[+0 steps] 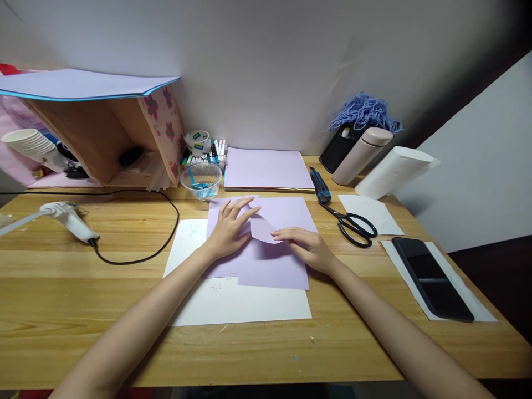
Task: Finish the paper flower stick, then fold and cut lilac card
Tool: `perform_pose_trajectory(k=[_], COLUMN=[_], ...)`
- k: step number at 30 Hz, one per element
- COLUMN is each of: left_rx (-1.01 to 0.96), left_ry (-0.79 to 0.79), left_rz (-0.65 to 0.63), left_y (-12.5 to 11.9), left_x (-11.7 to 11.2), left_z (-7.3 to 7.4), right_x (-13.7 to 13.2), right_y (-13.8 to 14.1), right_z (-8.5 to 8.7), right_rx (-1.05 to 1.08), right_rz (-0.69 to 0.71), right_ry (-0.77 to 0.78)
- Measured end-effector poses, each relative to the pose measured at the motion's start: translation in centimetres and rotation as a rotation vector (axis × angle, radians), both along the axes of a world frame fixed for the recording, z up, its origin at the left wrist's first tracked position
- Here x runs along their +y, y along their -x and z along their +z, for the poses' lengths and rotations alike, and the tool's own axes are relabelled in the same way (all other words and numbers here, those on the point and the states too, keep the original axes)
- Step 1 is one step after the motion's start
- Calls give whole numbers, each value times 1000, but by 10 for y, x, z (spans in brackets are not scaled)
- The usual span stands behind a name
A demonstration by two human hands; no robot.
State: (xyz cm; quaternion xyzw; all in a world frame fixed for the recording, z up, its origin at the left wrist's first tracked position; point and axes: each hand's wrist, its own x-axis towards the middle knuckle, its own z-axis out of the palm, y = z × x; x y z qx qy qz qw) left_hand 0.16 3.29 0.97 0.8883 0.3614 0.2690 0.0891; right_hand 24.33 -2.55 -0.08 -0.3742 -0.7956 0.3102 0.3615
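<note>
Lilac paper [270, 271] lies in the middle of the table over a white sheet [241, 307]. My left hand [230, 227] rests on the lilac paper with its fingers spread. A smaller lilac paper piece [261, 230] stands lifted and curved between my hands, casting a shadow below. My right hand [305, 246] holds its right edge at the fingertips; the thumb is mostly hidden. I cannot tell whether this piece is separate or a raised part of the paper underneath.
Right of the paper lie black scissors [355, 227], a utility knife [320, 185] and a phone [432, 280]. A hot glue gun [70, 219] with its cord is at left. Behind stand a plastic bowl [201, 183], a lilac paper stack [266, 169] and a flask [361, 155].
</note>
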Motion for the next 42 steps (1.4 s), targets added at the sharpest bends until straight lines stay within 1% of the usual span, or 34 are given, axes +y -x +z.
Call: perform_pose_trajectory(k=[2, 3, 5, 7, 8, 9, 11, 13, 14, 15, 16, 17, 18, 20, 22, 23, 24, 26, 28, 30, 32, 34, 35, 36, 37, 38, 39, 40, 41, 42], left_rx=[-2, -33, -142, -282, -352, -421, -547, -651, -695, -739, -796, -865, -943, -1098, -1191, -1203, -1197, -1117, -1014, -936, -893, -871, -840, -777, -674, -536, -386, -252, -152, -94], left_ry=[-10, -8, 8, 50, 81, 119, 205, 305, 365, 432, 503, 580, 661, 812, 959, 1035, 1120, 1280, 1407, 1488, 1544, 1611, 1680, 1770, 1867, 1945, 1969, 1904, 1747, 1523], left_rz=[-23, 5, 128, 297, 366, 416, 459, 457, 453, 449, 445, 438, 431, 434, 462, 480, 495, 528, 544, 547, 537, 505, 462, 390, 279, 133, -27, -165, -262, -305], left_y=[0, -1, -1, -3, -4, -5, -9, -12, -15, -17, -20, -22, -26, -32, -40, -44, -48, -55, -60, -63, -65, -66, -66, -66, -65, -64, -62, -59, -56, -53], left_x=[0, 0, 1, 1, 0, -1, -4, -8, -10, -12, -14, -16, -19, -28, -40, -48, -56, -72, -84, -91, -95, -97, -99, -100, -102, -103, -103, -102, -98, -92], left_z=[1, 0, -1, 0, 2, 5, 13, 20, 24, 26, 28, 28, 28, 24, 19, 17, 15, 14, 18, 24, 28, 29, 29, 29, 30, 31, 34, 37, 40, 41], right_x=[-1, 0, 3, 7, 10, 11, 12, 10, 8, 7, 5, 4, 3, 2, 2, 2, 3, 6, 10, 15, 18, 19, 19, 19, 19, 19, 19, 20, 21, 22], right_y=[-4, -7, -17, -29, -34, -39, -42, -37, -31, -25, -19, -13, -8, -1, 1, 1, 0, -5, -13, -24, -34, -41, -42, -42, -42, -42, -41, -42, -42, -44], right_z=[6, 8, 12, 13, 14, 15, 17, 19, 19, 19, 18, 16, 14, 8, 4, 3, 3, 6, 11, 15, 15, 12, 9, 5, 2, -1, -4, -6, -8, -8], right_rx=[58, 84, 181, 330, 408, 468, 522, 523, 514, 506, 500, 499, 504, 550, 632, 679, 726, 829, 915, 936, 885, 792, 743, 697, 658, 629, 607, 584, 553, 515], right_rz=[-35, -72, -188, -277, -283, -260, -138, -27, -3, -10, -46, -110, -179, -290, -324, -334, -351, -422, -486, -506, -515, -540, -555, -565, -565, -551, -524, -492, -461, -434], right_ry=[151, 225, 367, 527, 609, 685, 782, 785, 762, 728, 700, 688, 706, 815, 950, 979, 976, 889, 792, 774, 819, 836, 819, 788, 750, 709, 668, 629, 592, 559])
